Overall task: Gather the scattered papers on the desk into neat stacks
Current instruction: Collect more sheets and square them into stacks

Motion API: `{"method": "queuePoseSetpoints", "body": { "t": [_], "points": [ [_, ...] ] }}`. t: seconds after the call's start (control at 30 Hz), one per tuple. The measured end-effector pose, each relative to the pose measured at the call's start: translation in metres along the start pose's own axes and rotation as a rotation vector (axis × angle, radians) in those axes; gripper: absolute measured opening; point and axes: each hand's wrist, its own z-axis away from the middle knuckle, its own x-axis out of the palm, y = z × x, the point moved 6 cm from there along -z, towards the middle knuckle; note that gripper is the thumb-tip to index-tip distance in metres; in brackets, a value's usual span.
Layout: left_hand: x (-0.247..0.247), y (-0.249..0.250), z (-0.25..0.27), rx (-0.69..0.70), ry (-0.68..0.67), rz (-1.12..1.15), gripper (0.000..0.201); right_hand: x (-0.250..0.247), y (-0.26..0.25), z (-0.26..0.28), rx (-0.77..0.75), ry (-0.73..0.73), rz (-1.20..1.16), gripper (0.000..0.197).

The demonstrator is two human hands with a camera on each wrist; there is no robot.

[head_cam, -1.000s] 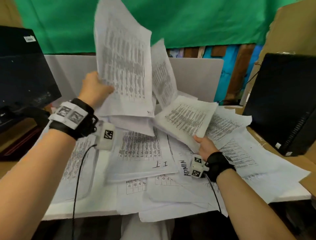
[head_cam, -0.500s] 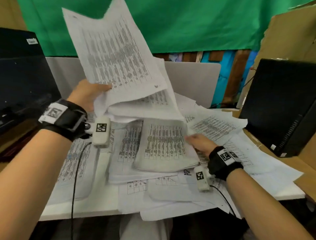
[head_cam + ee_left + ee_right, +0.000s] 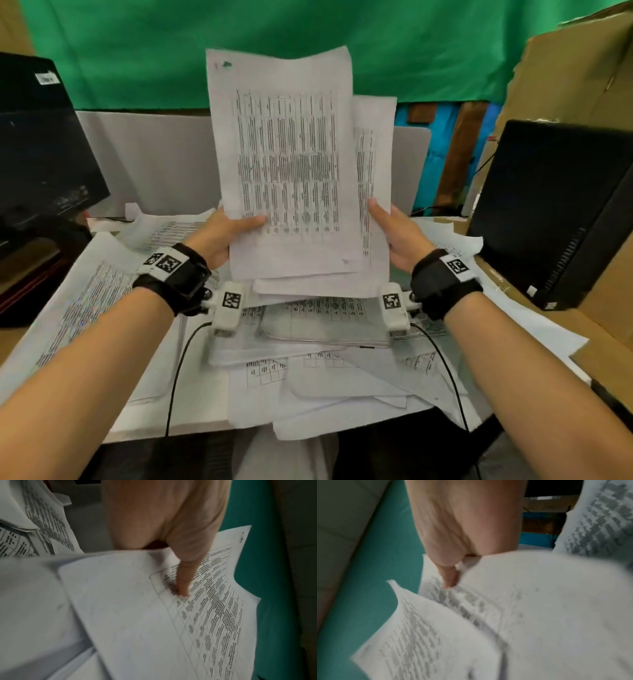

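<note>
A bundle of printed white sheets stands upright above the middle of the desk, held between both hands. My left hand grips its left edge, thumb across the front page. My right hand grips the right edge, thumb on an offset sheet behind. In the left wrist view the thumb presses on the printed table of the bundle. In the right wrist view the thumb pinches the blurred sheets. Many more loose papers lie scattered and overlapping on the white desk. A thicker pile lies below the bundle.
A black monitor stands at the left and a black computer case at the right. A grey partition closes the back, with green cloth above. Brown cardboard rises at the far right. Some papers hang over the desk's front edge.
My left hand swung its raised sheets to the centre and upright. My right hand left the pile it had laid on the desk and took hold of the bundle's right edge.
</note>
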Motion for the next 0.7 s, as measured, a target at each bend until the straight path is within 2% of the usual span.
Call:
{"method": "queuePoseSetpoints", "body": {
  "t": [0.07, 0.13, 0.17, 0.23, 0.3, 0.37, 0.43, 0.5, 0.57, 0.6, 0.63, 0.7],
  "points": [
    [0.007, -0.002, 0.003, 0.011, -0.013, 0.011, 0.035, 0.013, 0.005, 0.002, 0.025, -0.072, 0.022, 0.075],
    [0.018, -0.007, 0.005, -0.001, -0.018, 0.025, 0.029, 0.019, 0.015, 0.001, 0.037, -0.062, 0.110, 0.103],
    [0.023, -0.010, 0.005, -0.007, -0.025, 0.028, 0.029, 0.016, 0.021, -0.002, 0.046, -0.042, 0.122, 0.108],
    [0.032, -0.005, 0.005, 0.015, -0.042, 0.025, 0.030, 0.018, 0.018, -0.002, 0.039, -0.050, 0.077, 0.096],
    [0.036, 0.015, 0.006, 0.109, -0.040, 0.014, 0.028, 0.015, -0.002, -0.001, -0.002, 0.024, 0.029, 0.078],
    [0.038, 0.046, 0.008, 0.227, -0.023, -0.010, 0.025, 0.015, -0.035, 0.001, -0.117, 0.101, 0.074, 0.052],
    [0.040, 0.074, 0.010, 0.327, -0.019, -0.035, 0.026, 0.023, -0.065, 0.006, -0.207, 0.102, 0.177, 0.032],
    [0.037, 0.089, 0.008, 0.374, -0.008, 0.005, 0.036, 0.030, -0.084, 0.012, -0.237, 0.073, 0.245, 0.034],
    [0.033, 0.092, 0.006, 0.378, 0.014, 0.048, 0.046, 0.029, -0.092, 0.017, -0.243, 0.060, 0.213, 0.059],
    [0.033, 0.092, 0.005, 0.373, 0.020, 0.044, 0.044, 0.028, -0.093, 0.019, -0.240, 0.063, 0.191, 0.068],
    [0.035, 0.091, 0.004, 0.375, 0.025, 0.030, 0.037, 0.027, -0.092, 0.019, -0.248, 0.052, 0.177, 0.066],
    [0.046, 0.086, 0.002, 0.366, 0.023, -0.002, 0.030, 0.032, -0.089, 0.017, -0.263, 0.039, 0.165, 0.039]
  ]
}}
